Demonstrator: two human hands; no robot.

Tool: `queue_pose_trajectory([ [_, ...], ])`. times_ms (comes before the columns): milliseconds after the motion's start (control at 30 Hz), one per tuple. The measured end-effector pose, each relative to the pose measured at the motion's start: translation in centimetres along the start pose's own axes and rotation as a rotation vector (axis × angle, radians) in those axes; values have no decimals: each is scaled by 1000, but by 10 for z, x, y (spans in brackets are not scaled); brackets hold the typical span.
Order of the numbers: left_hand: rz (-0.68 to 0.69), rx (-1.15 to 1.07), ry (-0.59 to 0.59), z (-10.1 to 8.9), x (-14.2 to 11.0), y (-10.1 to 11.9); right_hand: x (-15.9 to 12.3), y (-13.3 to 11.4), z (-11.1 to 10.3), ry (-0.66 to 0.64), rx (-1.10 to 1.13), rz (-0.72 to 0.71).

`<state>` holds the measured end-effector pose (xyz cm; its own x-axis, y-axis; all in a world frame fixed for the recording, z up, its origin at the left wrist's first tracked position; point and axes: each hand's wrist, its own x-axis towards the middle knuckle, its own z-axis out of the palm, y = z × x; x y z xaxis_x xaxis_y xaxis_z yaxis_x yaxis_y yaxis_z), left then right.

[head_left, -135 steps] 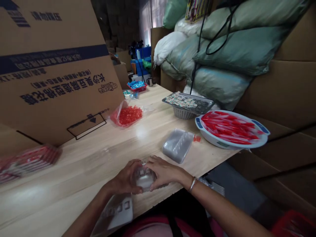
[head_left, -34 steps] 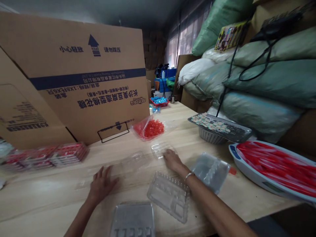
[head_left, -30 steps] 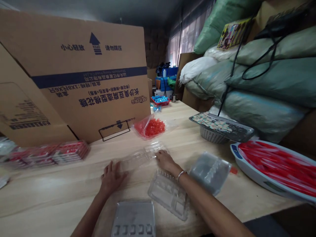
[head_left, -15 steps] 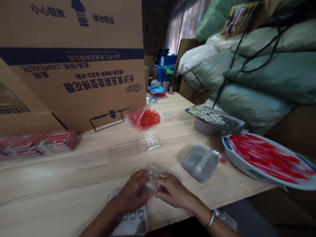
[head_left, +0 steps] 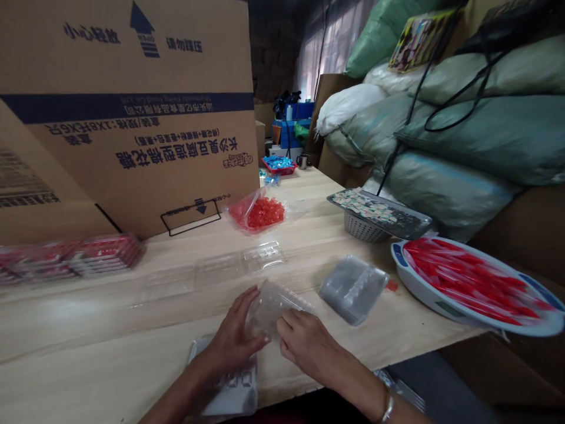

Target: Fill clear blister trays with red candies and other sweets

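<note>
Both my hands hold a clear plastic blister tray (head_left: 269, 309) up off the wooden table (head_left: 110, 318) near its front edge. My left hand (head_left: 233, 333) grips its near left side. My right hand (head_left: 304, 341) presses on its lower right edge, with the fingers curled against it. Under my left wrist lies a flat clear tray with square recesses (head_left: 232, 383). Farther out, several clear trays (head_left: 263, 256) lie in a row, and a stack of clear trays (head_left: 353, 288) sits to the right.
A stack of red-and-white packs (head_left: 106, 256) lies on the left. Behind stand a bag of red pieces (head_left: 258, 213), a large cardboard box (head_left: 132, 135), and a basket with a tray of small packets (head_left: 379, 215). A white basin of red sticks (head_left: 463, 282) sits right, before stacked sacks (head_left: 454, 141).
My hands have come back from the scattered trays to the table's near side and lifted one tray between them. It has tilted, and my hands have drawn slightly apart around it.
</note>
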<state>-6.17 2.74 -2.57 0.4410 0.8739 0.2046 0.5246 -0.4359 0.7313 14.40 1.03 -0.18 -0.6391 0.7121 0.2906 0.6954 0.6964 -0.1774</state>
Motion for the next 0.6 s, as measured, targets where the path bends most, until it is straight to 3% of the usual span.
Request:
queue_pose_trajectory([
  [67, -28, -103, 55, 0, 5, 8, 1, 2, -4, 99, 75, 8],
  [167, -103, -161, 46, -2, 14, 15, 1, 5, -6, 178, 198, 29],
  [300, -175, -55, 50, -4, 18, 7, 4, 12, -12, 234, 320, 40],
  [367, -177, 47, 94, -2, 19, 2, 10, 21, -18, 344, 347, 87],
  [433, -172, 187, 91, -1, 28, -2, 23, 37, -20, 550, 389, 244],
  [533, -203, 442, 4, 2, 54, -5, 55, 71, -9, 915, 510, 675],
  [600, -258, 562, -46, 1, 74, -8, 78, 95, 7, 1021, 550, 865],
])
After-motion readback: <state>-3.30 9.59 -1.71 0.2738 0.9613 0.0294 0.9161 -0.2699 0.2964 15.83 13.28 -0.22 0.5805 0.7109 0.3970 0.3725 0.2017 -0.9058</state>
